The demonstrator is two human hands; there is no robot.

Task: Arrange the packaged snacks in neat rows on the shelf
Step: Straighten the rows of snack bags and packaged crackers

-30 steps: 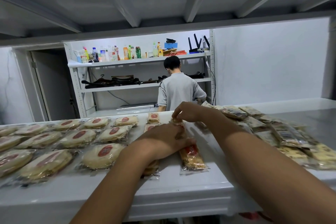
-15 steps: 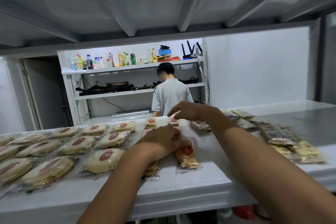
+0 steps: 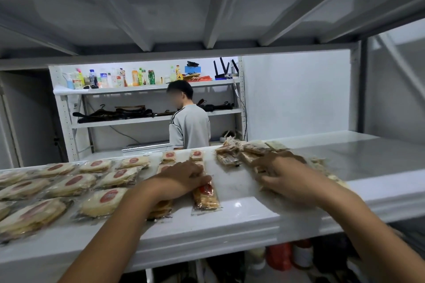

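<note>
Round snack packs [image 3: 71,185]: about eleven. Hands: two. Background person [image 3: 189,124]: one.

Round snack packs [image 3: 76,182] lie in rows on the white shelf [image 3: 253,216]; rectangular packs [image 3: 205,194] alongside, unsorted pile [image 3: 243,153] right.

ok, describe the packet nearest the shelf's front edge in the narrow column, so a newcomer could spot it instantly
Start at the white shelf and find the left hand near its middle. Just right of that hand's fingers lies a rectangular cracker packet, lengthwise toward the front edge. Unlike the round red-labelled cake packets to its left, it is narrow, golden-brown, and the closest of its column to the front edge.
</note>
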